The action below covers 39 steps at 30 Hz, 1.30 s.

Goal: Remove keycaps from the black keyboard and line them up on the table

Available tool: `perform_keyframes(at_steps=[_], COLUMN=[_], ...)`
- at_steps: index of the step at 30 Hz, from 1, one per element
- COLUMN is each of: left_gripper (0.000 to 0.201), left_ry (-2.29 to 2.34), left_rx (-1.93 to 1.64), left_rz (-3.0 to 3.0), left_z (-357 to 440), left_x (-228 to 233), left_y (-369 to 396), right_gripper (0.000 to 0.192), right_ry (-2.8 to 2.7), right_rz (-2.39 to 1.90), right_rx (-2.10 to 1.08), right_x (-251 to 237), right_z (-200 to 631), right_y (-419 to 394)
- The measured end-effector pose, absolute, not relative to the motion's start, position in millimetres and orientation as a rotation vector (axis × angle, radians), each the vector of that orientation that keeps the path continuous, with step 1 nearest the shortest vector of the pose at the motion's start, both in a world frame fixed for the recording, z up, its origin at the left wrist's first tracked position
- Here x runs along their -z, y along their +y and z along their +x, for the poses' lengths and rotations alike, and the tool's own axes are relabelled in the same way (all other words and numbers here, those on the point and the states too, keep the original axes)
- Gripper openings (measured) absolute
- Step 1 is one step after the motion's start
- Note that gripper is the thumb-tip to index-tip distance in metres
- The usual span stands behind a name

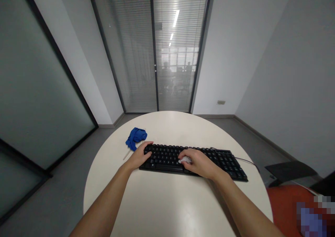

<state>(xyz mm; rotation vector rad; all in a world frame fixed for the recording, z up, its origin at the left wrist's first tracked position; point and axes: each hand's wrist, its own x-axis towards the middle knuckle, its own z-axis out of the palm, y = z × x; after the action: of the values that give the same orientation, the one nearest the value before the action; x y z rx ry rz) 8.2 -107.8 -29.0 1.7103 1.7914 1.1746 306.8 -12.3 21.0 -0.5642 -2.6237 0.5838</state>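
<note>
A black keyboard [167, 157] lies flat across the white round table, its number pad at the right. My left hand [138, 156] grips its left end, with the thumb over the keys and the fingers at the back edge. In my right hand [200, 163], the bent fingers and thumb close round a small white wad [185, 159], perhaps tissue or cotton, against the keys right of the middle. My right hand hides part of the keys. Beyond my left hand sits a crumpled blue cloth [136, 138], and a thin pale stick [127, 155] sticks out near it.
The round table [157, 202] curves away in front of me. From the keyboard's right end a black cable [247, 161] runs over the table edge. A red-orange chair seat [284, 205] stands at the right. Glass panels with blinds [172, 73] are behind the table.
</note>
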Motion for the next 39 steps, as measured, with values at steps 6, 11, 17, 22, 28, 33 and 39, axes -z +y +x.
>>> perform_keyframes(at_steps=[6, 11, 17, 22, 28, 33, 39], left_gripper=[0.046, 0.046, 0.046, 0.046, 0.046, 0.045, 0.045], left_ry=[1.786, 1.770, 1.778, 1.773, 1.778, 1.776, 1.768], left_rx=[-1.185, -1.204, -1.202, -1.212, -1.194, -1.198, -1.218], left_rz=[1.710, 1.717, 1.711, 1.707, 1.709, 1.721, 1.721], left_z=[7.4, 5.6, 5.3, 7.3, 8.6, 7.0, 6.4], left_x=[29.7, 31.6, 32.0, 30.0, 28.0, 29.8, 30.4], left_y=[-108.0, -107.6, -107.7, -108.2, -108.7, -108.1, -107.7], right_gripper=[0.021, 0.024, 0.020, 0.013, 0.013, 0.017, 0.018], right_ry=[-2.626, -2.629, -2.627, -2.587, -2.585, -2.656, -2.614], right_rz=[-0.591, -0.650, -0.677, -0.603, -0.537, -0.626, -0.680], right_rx=[-0.674, -0.604, -0.637, -0.667, -0.656, -0.596, -0.573], right_x=[-25.2, -25.2, -24.5, -23.3, -20.9, -22.6, -22.2], right_z=[308.5, 311.0, 313.0, 305.2, 301.6, 308.9, 310.5], right_y=[-12.8, -8.7, -7.1, -14.2, -14.7, -7.5, -6.2])
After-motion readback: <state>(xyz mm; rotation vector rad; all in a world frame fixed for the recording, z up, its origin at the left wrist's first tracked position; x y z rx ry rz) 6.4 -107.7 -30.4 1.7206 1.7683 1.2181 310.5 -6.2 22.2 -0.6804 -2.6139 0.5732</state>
